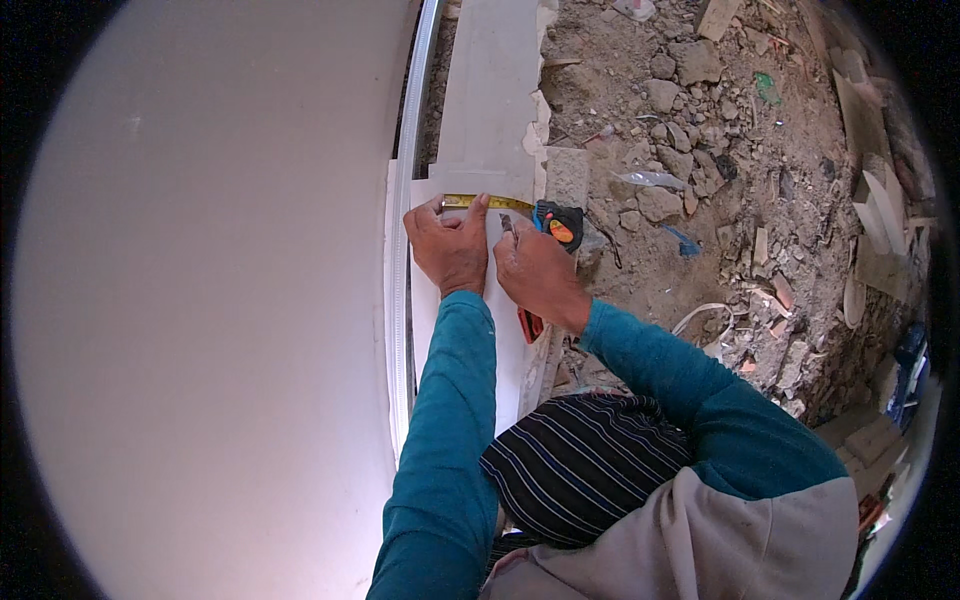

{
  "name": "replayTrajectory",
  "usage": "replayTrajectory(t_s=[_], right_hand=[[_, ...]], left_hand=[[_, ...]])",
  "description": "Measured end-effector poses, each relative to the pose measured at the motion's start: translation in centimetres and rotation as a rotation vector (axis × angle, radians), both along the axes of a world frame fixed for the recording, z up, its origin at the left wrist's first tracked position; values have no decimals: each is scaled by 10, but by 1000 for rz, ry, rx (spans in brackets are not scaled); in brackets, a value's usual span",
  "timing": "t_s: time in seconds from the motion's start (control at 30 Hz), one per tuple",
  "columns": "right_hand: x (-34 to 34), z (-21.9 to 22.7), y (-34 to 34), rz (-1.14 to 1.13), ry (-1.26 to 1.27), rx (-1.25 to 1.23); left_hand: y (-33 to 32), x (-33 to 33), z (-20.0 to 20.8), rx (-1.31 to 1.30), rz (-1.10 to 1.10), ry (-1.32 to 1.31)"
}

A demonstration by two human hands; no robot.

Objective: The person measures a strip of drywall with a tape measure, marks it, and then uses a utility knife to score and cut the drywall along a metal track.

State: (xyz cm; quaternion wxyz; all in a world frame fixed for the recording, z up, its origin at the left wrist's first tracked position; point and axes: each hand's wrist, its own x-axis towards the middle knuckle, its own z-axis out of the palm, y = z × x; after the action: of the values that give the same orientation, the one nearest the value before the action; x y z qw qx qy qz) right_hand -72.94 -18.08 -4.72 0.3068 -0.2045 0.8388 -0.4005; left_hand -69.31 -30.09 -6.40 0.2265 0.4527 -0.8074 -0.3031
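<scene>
A yellow tape measure blade [510, 202] lies across a white board strip [490, 110]. My left hand [450, 250] pinches the blade near its end, thumb and fingers against the board's left side. The black and blue tape measure case [560, 226] rests at the strip's right edge, just beyond my right hand [540, 270]. That hand is closed around a utility knife [530, 325]. Its grey tip points up past my fingers near the blade, and a red and black handle end shows below the palm. The middle of the knife is hidden by my fingers.
A large white panel [210, 300] fills the left side. Beside it runs a ribbed metal channel [405, 200]. To the right, rubble [690, 130] with stones, plastic scraps and broken pieces covers the dirt floor. A striped dark cloth [590, 460] covers my knee.
</scene>
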Motion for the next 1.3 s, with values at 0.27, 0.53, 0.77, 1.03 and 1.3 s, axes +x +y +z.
replayTrajectory(t_s=[0.27,0.53,0.77,1.03,1.3], right_hand=[[-6,-5,0,-10,114,-18],[-7,-17,-1,288,385,47],[-8,-5,-3,103,4,-3],[-8,-13,-5,277,309,78],[-7,-8,-6,68,14,29]], left_hand=[[-1,1,0,-27,-11,-45],[2,0,2,-45,-1,-33],[1,2,-2,-47,-12,-22],[1,2,-3,-51,-8,-12],[2,2,-2,-42,-8,-9]])
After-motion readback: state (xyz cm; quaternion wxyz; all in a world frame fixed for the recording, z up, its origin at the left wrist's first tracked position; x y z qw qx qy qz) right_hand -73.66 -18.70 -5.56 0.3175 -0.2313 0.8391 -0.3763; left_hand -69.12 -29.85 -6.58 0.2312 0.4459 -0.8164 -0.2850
